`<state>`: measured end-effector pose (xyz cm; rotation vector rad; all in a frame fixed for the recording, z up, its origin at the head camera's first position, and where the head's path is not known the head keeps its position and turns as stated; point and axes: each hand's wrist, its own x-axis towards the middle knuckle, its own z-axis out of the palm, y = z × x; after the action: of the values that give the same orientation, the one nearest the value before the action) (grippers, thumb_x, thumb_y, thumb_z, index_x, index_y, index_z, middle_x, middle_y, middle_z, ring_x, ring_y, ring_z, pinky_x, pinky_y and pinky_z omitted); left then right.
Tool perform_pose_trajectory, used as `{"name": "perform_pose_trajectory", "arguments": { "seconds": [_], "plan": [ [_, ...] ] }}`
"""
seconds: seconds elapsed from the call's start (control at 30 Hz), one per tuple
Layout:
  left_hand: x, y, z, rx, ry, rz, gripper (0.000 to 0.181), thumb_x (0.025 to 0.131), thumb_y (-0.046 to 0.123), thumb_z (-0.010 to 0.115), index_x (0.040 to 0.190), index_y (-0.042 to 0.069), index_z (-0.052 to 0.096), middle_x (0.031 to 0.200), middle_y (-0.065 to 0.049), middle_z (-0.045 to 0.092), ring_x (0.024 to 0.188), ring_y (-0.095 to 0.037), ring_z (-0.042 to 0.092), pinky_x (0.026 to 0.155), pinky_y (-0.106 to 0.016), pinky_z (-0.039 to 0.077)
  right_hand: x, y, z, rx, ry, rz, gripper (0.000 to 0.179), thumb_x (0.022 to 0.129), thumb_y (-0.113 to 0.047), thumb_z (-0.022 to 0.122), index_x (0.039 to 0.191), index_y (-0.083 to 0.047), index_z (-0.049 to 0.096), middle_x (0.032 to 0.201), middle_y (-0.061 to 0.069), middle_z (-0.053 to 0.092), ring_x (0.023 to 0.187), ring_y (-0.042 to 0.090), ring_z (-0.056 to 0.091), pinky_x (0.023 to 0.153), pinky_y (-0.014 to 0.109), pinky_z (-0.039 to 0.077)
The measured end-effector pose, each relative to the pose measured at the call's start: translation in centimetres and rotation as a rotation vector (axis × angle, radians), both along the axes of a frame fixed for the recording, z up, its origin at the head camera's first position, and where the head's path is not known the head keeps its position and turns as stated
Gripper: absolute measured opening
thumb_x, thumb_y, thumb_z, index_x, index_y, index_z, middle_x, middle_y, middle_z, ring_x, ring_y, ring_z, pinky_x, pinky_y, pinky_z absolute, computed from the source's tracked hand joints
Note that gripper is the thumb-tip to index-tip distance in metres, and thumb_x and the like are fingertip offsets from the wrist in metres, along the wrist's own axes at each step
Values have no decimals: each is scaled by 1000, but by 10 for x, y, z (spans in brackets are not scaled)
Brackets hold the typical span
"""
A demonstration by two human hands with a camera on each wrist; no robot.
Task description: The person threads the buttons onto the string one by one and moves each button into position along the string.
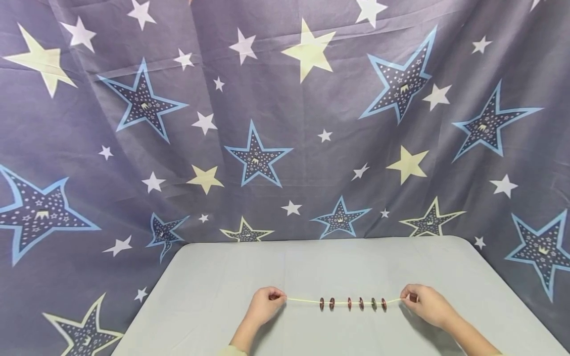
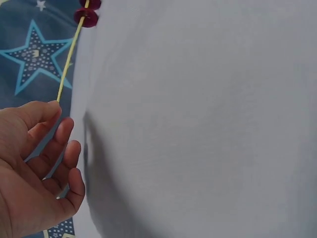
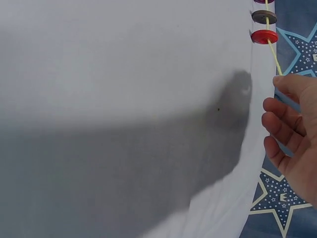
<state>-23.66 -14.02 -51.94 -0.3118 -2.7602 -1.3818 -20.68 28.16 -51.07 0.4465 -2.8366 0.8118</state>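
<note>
A yellow string [image 1: 303,300] is stretched nearly level between two hands above the white table. My left hand [image 1: 264,306] pinches one end between thumb and forefinger; in the left wrist view the other fingers of that left hand [image 2: 42,163] curl loosely. The opposite end is pinched by my right hand [image 1: 427,304]. Several round buttons hang threaded on the string, spaced apart, among them a dark red button [image 1: 332,303], a red button [image 3: 264,36] and a grey-brown button [image 3: 264,17]. The red one is nearest my right hand in the right wrist view.
The white-covered table [image 1: 222,277] extends under both hands, with its rounded far corners against a hanging dark cloth [image 1: 276,104] printed with stars. That cloth also runs down along both sides of the table.
</note>
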Motion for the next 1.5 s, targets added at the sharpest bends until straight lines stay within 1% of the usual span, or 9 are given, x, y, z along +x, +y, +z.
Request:
{"name": "perform_pose_trajectory", "arguments": {
  "seconds": [0.17, 0.3, 0.4, 0.5, 0.7, 0.83, 0.93, 1.23, 1.5],
  "plan": [
    [-1, 4, -6, -38, 8, 8, 4, 81, 12, 68, 80, 8, 69, 76, 0, 66, 71, -7, 54, 64, -23, 44, 0, 0, -2, 22, -73, -27, 4, 82, -15, 66, 79, -15, 63, 63, -10, 46, 54, -1, 35, 51, 20, 32],
    [-1, 11, -4, -40, 2, -2, 5, 81, 12, 67, 80, 8, 69, 76, -1, 66, 72, -9, 54, 64, -24, 43, 1, 1, -2, 25, -125, -33, 4, 84, -14, 65, 80, -15, 63, 62, -8, 47, 52, 1, 36, 49, 21, 32],
    [-1, 14, -4, -52, -13, 2, 5, 81, 13, 67, 79, 9, 69, 76, 1, 65, 72, -9, 54, 64, -25, 43, 2, -1, -2, 19, -150, -55, 5, 83, -13, 66, 79, -16, 63, 61, -7, 47, 52, 2, 36, 49, 21, 31],
    [-2, 15, -6, -63, -27, 8, 5, 82, 14, 67, 79, 10, 69, 76, 2, 64, 73, -9, 53, 64, -25, 43, 3, -3, -2, 26, -153, -72, 6, 82, -13, 67, 79, -16, 63, 61, -7, 47, 52, 3, 35, 50, 21, 31],
    [-3, 17, -5, -46, -13, 9, 5, 82, 14, 67, 79, 10, 69, 75, 3, 64, 71, -8, 53, 64, -25, 43, 3, -7, -1, 71, -124, -94, 8, 81, -14, 68, 77, -19, 63, 61, -8, 46, 54, 4, 34, 52, 23, 29],
    [-2, 17, -7, -35, -10, -2, 5, 82, 15, 67, 80, 10, 69, 75, 3, 64, 70, -6, 52, 63, -23, 43, 4, -6, -2, 103, -145, -136, 11, 80, -13, 68, 74, -19, 61, 62, -8, 48, 57, 6, 37, 54, 24, 30],
    [-2, 17, -8, -45, -20, -2, 5, 82, 15, 67, 80, 11, 69, 75, 3, 64, 70, -6, 52, 63, -23, 42, 3, -5, -3, 111, -165, -149, 11, 79, -12, 69, 74, -18, 61, 63, -7, 49, 59, 8, 39, 56, 25, 32],
    [2, 19, -6, -86, -33, 4, 4, 82, 15, 67, 80, 12, 68, 75, 4, 63, 70, -7, 51, 62, -23, 41, 3, -5, -1, 115, -186, -144, 11, 79, -11, 68, 73, -17, 61, 65, -6, 51, 61, 10, 41, 57, 27, 33],
    [6, 21, -4, -128, -16, 7, 4, 80, 13, 69, 78, 11, 68, 69, 5, 59, 64, -5, 47, 59, -22, 39, 3, -5, -1, 104, -197, -146, 10, 79, -11, 68, 74, -16, 61, 64, -5, 50, 62, 12, 42, 58, 28, 34]
  ]
}}
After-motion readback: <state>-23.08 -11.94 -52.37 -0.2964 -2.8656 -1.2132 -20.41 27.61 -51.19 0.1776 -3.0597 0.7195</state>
